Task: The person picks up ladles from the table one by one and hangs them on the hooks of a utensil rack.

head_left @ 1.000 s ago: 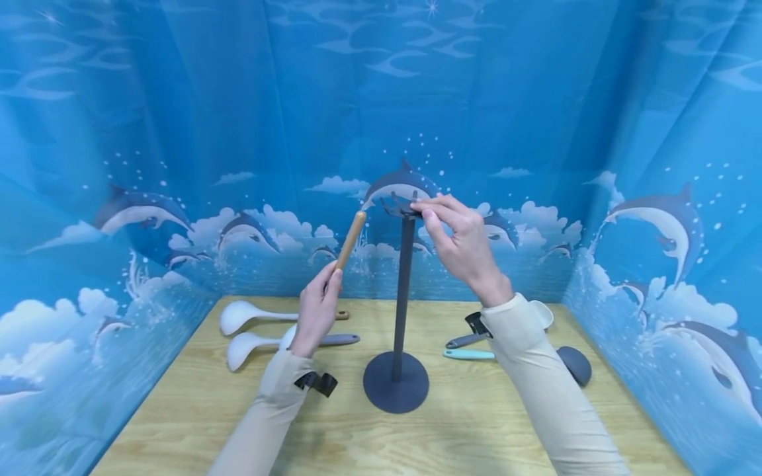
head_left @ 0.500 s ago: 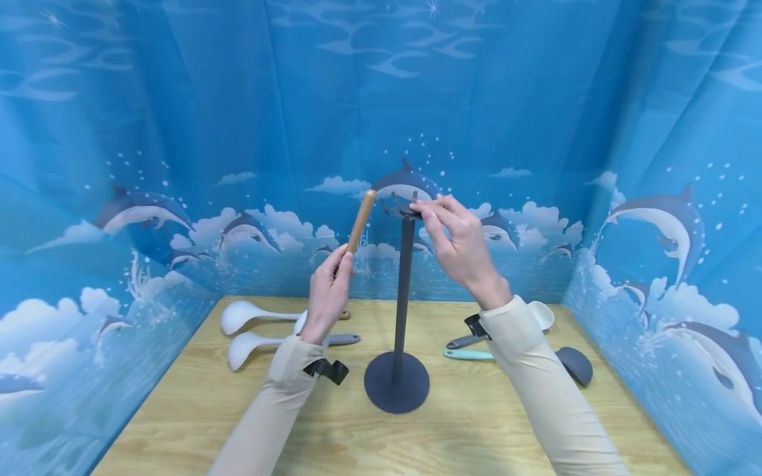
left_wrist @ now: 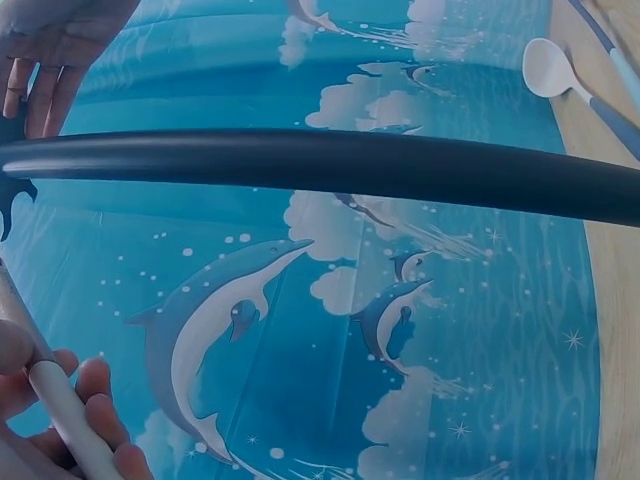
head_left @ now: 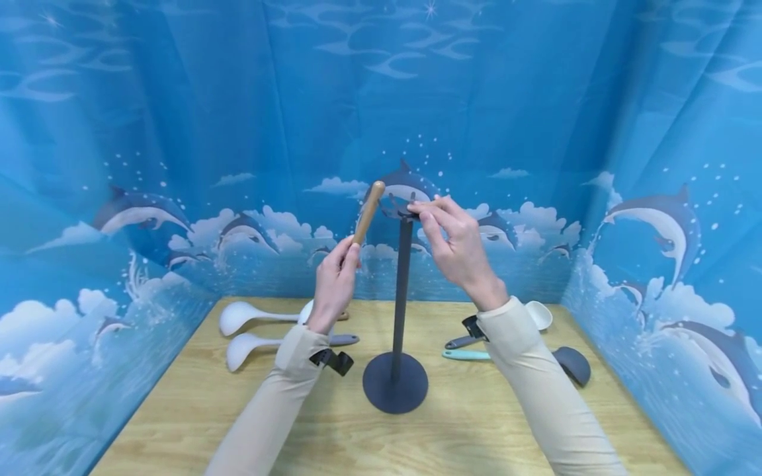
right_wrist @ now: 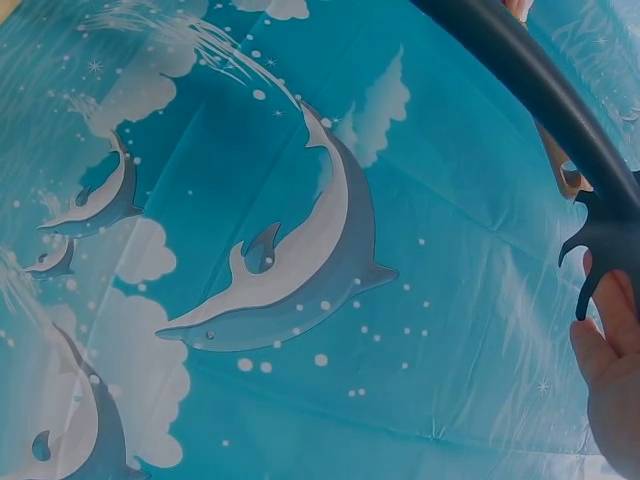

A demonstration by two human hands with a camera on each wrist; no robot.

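Note:
A white utensil with a wooden handle (head_left: 369, 213) is gripped by my left hand (head_left: 335, 281), handle end up and tilted right. Its white shaft (left_wrist: 72, 425) shows between the fingers in the left wrist view; a rounded white head is mostly hidden behind the wrist. Beside it rises a dark utensil stand (head_left: 401, 297) with a round base and a ring of hooks (right_wrist: 592, 240) on top. My right hand (head_left: 460, 248) pinches the hook ring at its right side. The handle's holed end (right_wrist: 570, 180) is near the hooks, apparently apart from them.
Two white ladles, one upper (head_left: 237, 317) and one lower (head_left: 240, 350), lie at the left of the wooden table (head_left: 452, 436). At right lie a white-headed spoon (head_left: 539, 315), a dark ladle (head_left: 573, 365) and a turquoise handle (head_left: 466, 355), partly under the right sleeve. Dolphin-print curtains surround the table.
My left hand has moved up and right with the wooden-handled utensil, bringing the handle's end to the hook ring's left side. The right hand has stayed on the ring.

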